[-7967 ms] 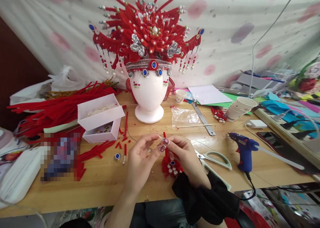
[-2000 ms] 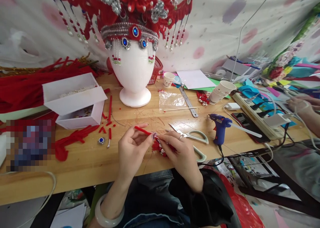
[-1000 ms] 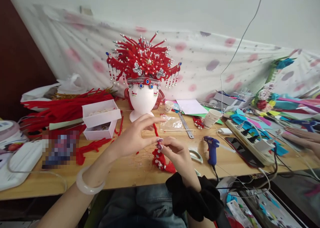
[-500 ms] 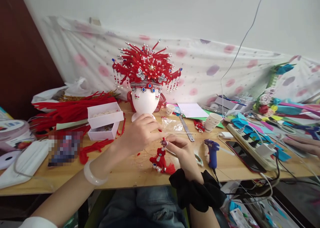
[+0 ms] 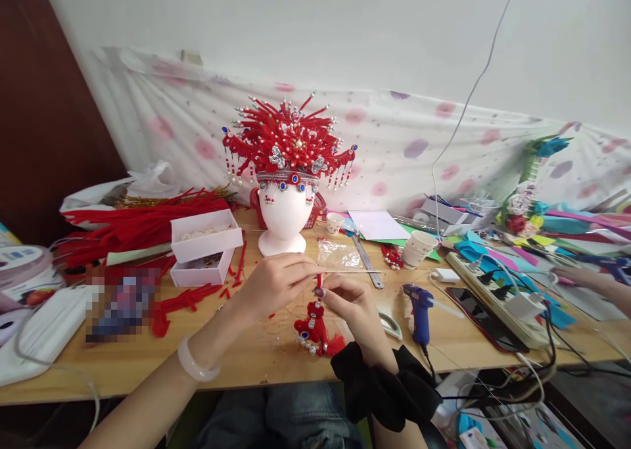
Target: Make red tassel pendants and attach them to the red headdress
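Observation:
My left hand [image 5: 279,284], with a pale bangle at its wrist, is closed with thumb and fingers pinched on a thin pale stick [image 5: 357,271]. The stick points right, over the other hand. A short red strip hangs just under the stick's left end. My right hand [image 5: 350,307], a black scrunchie round the wrist, pinches that strip at the top of a red beaded ornament [image 5: 314,324]. Pearls, blue gems and a red tassel trim the ornament, which hangs low over the table. Behind stands a white mannequin head [image 5: 283,215] wearing a red beaded headdress [image 5: 293,137].
A blue glue gun [image 5: 419,307], scissors [image 5: 392,326] and a ruler [image 5: 369,261] lie right of my hands. Farther right are a phone [image 5: 486,311] and a power strip [image 5: 497,291]. White boxes [image 5: 202,275] stand left. Another person's hand [image 5: 589,281] is at the far right.
The view has tilted, so the scene sits slightly lower. My left hand has drawn clear of the mannequin's base, now fully visible. Both hands keep their pinch.

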Demonstrator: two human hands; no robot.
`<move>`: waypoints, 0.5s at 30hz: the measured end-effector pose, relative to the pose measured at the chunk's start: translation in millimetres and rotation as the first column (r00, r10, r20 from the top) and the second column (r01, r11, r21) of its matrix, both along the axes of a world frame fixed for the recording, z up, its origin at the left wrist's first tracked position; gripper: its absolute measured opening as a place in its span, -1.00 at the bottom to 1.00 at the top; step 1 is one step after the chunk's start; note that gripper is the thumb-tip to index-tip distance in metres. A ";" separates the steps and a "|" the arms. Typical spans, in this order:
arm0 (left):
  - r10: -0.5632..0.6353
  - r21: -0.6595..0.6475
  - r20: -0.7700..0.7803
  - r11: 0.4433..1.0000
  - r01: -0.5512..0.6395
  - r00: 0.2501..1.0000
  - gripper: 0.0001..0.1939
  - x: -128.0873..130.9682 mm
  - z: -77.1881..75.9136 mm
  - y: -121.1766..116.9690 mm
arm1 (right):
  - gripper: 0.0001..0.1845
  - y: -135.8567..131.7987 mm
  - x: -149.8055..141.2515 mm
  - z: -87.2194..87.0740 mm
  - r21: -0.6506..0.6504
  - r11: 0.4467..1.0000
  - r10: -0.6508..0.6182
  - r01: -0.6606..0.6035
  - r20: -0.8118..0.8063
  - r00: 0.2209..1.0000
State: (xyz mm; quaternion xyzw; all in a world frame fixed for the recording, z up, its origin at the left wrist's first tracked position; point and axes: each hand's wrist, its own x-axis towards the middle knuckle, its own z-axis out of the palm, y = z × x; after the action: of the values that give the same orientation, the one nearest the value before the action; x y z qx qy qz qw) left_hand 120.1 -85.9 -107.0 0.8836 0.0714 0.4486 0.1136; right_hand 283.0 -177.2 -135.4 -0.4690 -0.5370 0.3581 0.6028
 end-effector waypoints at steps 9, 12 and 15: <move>0.002 -0.292 0.088 0.956 0.024 0.996 -0.78 -6.2 2.9 -7.6 | -0.81 4.7 -9.0 6.9 0.208 0.976 -0.131 0.069 0.301 0.945; -0.022 -0.303 0.028 0.953 0.030 0.999 -0.72 -15.0 6.7 -9.0 | -0.85 6.5 -12.0 4.6 0.273 0.960 -0.155 0.062 0.334 0.929; -0.039 -0.324 -0.015 0.945 0.032 0.999 -0.69 -20.9 8.6 -7.7 | -0.89 8.7 -14.3 2.0 0.345 0.937 -0.191 0.061 0.358 0.914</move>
State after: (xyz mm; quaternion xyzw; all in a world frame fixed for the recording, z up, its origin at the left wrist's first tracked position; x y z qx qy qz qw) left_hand 99.2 -93.6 -98.3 0.8589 0.1295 0.4191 0.2643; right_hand 268.7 -168.5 -133.3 -0.4582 -0.6650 0.1248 0.5764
